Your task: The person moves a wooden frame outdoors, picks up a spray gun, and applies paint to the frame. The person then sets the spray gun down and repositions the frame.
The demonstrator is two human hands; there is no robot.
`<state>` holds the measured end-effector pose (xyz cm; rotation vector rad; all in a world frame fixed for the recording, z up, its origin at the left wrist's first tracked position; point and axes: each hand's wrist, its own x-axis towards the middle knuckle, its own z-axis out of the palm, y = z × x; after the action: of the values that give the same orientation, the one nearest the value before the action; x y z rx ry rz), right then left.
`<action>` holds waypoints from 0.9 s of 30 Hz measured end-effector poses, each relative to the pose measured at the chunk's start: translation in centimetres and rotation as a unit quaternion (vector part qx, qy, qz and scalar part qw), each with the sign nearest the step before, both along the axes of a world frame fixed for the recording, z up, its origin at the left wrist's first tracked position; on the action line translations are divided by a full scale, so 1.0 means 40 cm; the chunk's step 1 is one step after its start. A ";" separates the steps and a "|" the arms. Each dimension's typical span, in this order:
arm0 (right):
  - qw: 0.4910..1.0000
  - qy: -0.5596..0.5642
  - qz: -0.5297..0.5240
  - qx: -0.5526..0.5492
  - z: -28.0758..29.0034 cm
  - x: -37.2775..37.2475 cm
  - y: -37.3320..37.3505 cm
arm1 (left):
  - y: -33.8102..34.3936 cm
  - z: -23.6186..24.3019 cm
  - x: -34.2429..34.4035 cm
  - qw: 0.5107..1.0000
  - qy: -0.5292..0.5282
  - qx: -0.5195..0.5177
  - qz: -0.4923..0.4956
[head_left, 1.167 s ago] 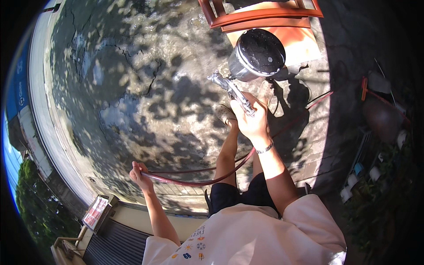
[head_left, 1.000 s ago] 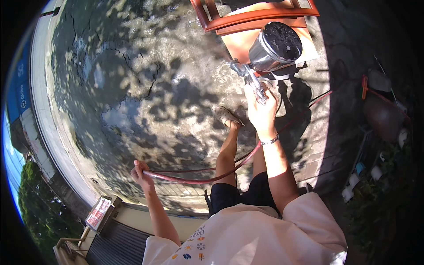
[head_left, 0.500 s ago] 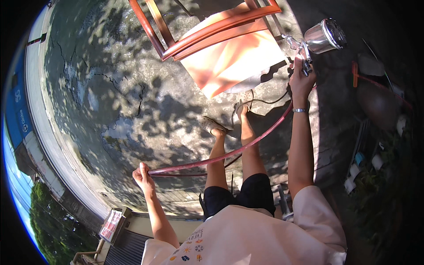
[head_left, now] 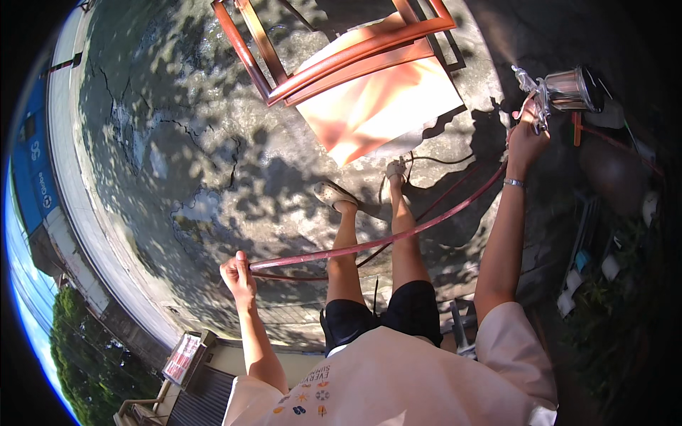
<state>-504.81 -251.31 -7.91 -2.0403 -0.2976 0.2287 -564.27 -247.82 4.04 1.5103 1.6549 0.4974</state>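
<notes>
Metal sprayer (head_left: 558, 92) in curled right hand (head_left: 527, 140)

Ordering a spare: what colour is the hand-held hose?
The hose is pinkish red, showing best in the head view.

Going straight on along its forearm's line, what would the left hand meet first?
The way looks free: beyond the left hand, gripping the hose, only cracked ground shows, though its depth below is unclear.

Hose (head_left: 362, 247) bars way between hands (head_left: 239, 277) (head_left: 527, 144).
</notes>
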 end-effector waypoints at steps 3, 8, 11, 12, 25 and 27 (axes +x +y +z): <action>0.997 0.043 0.061 0.020 -0.023 -0.149 -0.015 | -0.009 -0.019 -0.070 0.998 -0.029 0.020 0.044; 0.984 0.136 0.110 -0.018 0.000 -0.485 -0.009 | -0.018 -0.004 -0.217 0.995 -0.048 0.017 0.091; 0.983 0.085 0.159 -0.023 0.027 -0.673 0.005 | -0.013 0.009 -0.316 0.989 -0.068 0.010 0.129; 0.980 0.070 0.184 0.008 0.026 -0.725 0.012 | -0.012 0.011 -0.351 0.988 -0.079 0.019 0.130; 0.930 0.155 0.333 -0.017 0.239 -1.024 0.146 | 0.007 -0.009 -0.543 0.971 -0.195 0.022 0.133; 0.956 0.077 0.283 0.008 0.195 -0.962 0.149 | 0.016 -0.010 -0.520 0.972 -0.206 0.044 0.108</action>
<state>-543.27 -245.37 -0.13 -1.8654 -0.7815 0.7312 -585.06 -247.18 3.64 1.1906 1.4842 0.9445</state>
